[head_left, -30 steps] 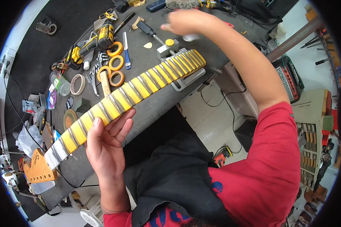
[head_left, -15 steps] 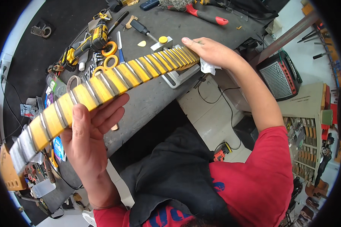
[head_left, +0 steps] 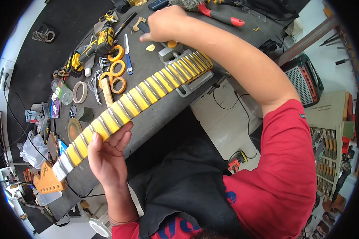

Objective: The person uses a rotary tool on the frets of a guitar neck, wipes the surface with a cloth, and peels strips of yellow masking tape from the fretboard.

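The left hand grips the guitar neck, masked in yellow tape, lying slantwise across the grey surface. The right hand reaches loosely curled over small picks, fingers hidden.

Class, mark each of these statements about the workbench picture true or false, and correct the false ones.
1. The left hand grips the guitar neck. True.
2. The fretboard is masked with blue tape. False: the tape between the frets is yellow.
3. The right hand rests on the neck. False: it reaches past it, above a yellow pick.
4. A yellow and black cordless drill lies on the bench. True.
5. The sleeve is red. True.
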`<state>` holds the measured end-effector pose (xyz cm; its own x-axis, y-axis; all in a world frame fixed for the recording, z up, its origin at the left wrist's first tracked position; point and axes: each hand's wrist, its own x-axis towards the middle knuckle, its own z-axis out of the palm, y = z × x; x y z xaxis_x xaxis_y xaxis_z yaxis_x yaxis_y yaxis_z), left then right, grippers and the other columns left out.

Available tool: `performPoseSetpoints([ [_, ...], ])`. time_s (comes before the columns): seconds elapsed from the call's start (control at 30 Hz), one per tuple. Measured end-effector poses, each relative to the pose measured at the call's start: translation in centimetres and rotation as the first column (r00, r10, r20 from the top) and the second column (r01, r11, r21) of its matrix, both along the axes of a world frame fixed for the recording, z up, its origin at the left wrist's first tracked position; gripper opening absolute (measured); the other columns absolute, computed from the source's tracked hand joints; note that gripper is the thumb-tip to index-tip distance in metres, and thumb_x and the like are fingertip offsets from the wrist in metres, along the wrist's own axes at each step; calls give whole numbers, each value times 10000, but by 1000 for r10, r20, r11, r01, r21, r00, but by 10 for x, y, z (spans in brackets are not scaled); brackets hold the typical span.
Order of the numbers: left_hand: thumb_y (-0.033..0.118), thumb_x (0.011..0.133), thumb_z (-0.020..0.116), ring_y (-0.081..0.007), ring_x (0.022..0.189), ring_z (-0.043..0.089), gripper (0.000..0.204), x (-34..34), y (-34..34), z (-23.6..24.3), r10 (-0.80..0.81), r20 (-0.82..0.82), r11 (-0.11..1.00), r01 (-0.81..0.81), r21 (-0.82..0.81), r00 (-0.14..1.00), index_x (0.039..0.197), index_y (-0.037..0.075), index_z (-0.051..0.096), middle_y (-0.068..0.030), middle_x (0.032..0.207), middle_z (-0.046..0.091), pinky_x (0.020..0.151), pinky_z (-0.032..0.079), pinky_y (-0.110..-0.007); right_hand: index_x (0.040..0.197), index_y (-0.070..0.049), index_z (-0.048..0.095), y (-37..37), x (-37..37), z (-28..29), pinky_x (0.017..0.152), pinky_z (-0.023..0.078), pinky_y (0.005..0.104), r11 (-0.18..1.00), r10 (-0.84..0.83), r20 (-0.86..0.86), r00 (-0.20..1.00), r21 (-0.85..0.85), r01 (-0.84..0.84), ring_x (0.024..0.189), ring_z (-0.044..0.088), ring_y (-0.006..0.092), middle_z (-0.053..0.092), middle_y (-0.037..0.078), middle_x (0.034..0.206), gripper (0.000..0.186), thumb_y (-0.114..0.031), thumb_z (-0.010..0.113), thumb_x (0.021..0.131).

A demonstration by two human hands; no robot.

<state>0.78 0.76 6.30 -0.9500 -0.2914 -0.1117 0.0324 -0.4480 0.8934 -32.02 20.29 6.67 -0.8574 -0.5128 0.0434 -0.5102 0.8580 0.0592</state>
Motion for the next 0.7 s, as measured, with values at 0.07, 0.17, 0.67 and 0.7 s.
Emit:
performPoseSetpoints([
  [0.07,312,1175,463,-489,1256,756,549,3,2,-6,22,11,1000,-22,7,1000,1510,-111,563,-314,1376,741,1046,674,-476,1126,-77,872,-18,-7,-8,914,659,476,993,84,-22,996,86,-82,1051,837,305,866,95,1116,548,-588,689,1052],
  [0.17,315,1169,476,-492,1261,753,545,7,1,-17,22,30,994,-25,108,999,1501,-103,588,-303,1376,747,1045,676,-468,1120,-64,879,-31,-13,-19,908,657,480,961,160,-90,983,242,-135,1061,835,322,861,151,1119,406,-404,673,1042],
  [0.67,316,1160,462,-495,1243,760,563,6,-2,-33,13,12,987,-15,158,1000,1534,-92,565,-312,1373,748,1032,681,-472,1105,-82,891,-37,-13,-32,876,668,493,954,142,-179,974,286,-86,1028,841,337,865,139,1072,430,-452,696,1006],
  [0.7,317,1159,464,-494,1241,761,566,6,-2,-33,15,9,987,-16,160,1000,1539,-91,561,-311,1372,749,1031,682,-472,1087,-82,892,-35,-15,-34,834,675,504,945,181,-209,961,308,-111,997,844,328,865,135,1050,395,-404,682,997],
])
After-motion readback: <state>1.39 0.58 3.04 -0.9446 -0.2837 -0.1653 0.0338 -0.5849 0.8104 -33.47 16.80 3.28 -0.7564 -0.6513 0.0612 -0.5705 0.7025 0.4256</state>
